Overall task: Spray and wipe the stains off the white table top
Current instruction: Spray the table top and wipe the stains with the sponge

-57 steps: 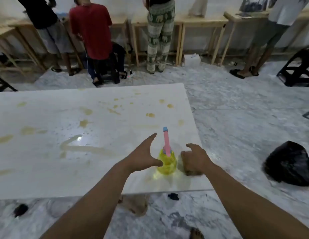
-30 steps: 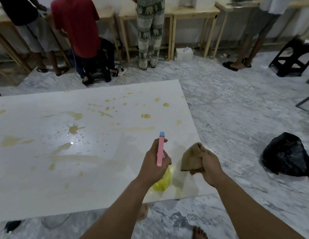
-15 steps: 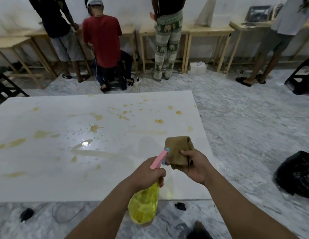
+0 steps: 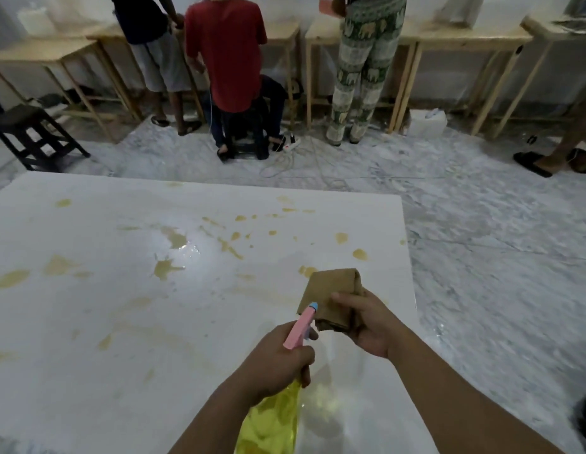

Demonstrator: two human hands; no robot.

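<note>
- Left hand (image 4: 275, 362): fingers wrapped round the neck of the spray bottle (image 4: 272, 421), held above the near right part of the table top (image 4: 88, 322). Yellow body tilts down toward the camera; pink head points up and away, its blue tip just beside the cloth (image 4: 330, 290).
- Right hand (image 4: 370, 326): thumb and fingers pinch the folded brown cloth, raised off the table in front of the nozzle.
- Stains (image 4: 167, 268): yellow-brown splashes and smears spread over the white top, densest mid and far side; wet glare near centre.
- Background: several people stand at wooden benches (image 4: 448, 37) along the far wall; dark stool (image 4: 32, 136) at left.
</note>
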